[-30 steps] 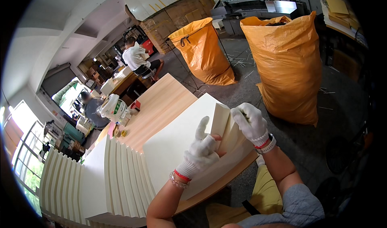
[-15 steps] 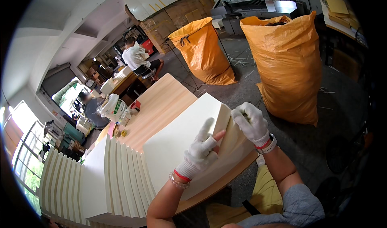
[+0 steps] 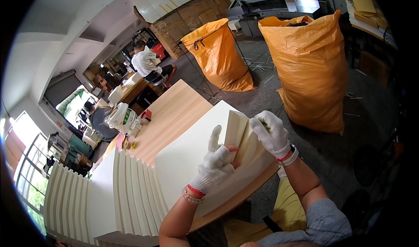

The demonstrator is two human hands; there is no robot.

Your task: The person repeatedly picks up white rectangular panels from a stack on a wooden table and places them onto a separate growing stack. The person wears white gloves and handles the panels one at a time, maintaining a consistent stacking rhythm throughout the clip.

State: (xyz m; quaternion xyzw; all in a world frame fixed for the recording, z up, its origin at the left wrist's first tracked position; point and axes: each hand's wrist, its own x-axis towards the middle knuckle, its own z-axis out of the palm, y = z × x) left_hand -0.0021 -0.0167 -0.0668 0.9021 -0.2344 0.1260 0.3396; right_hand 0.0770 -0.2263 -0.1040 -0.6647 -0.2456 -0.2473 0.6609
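Observation:
A thick stack of white paper (image 3: 190, 153) lies at the near edge of the wooden table. Its right corner is bent up, and the sheet edges fan out there in bands. My right hand (image 3: 270, 132), in a white knit glove, is closed on that raised corner. My left hand (image 3: 215, 162), gloved alike with bare fingertips showing, rests over the top sheet. Its index finger points up, apart from the paper, while the bare fingertips touch the fanned edges. How many sheets lie between the fingers of either hand is hidden.
More paper (image 3: 135, 194) stands in stepped piles at left. On the wooden table (image 3: 183, 105) are a white plastic bag (image 3: 122, 117), tape rolls (image 3: 130, 145) and a red box (image 3: 146, 114). Orange sacks (image 3: 305, 72) stand beyond. A person (image 3: 146, 63) sits at another table.
My left index finger has lifted off the paper's edge and now points up. The fanned edges have spread wider to the left. My right hand has barely moved.

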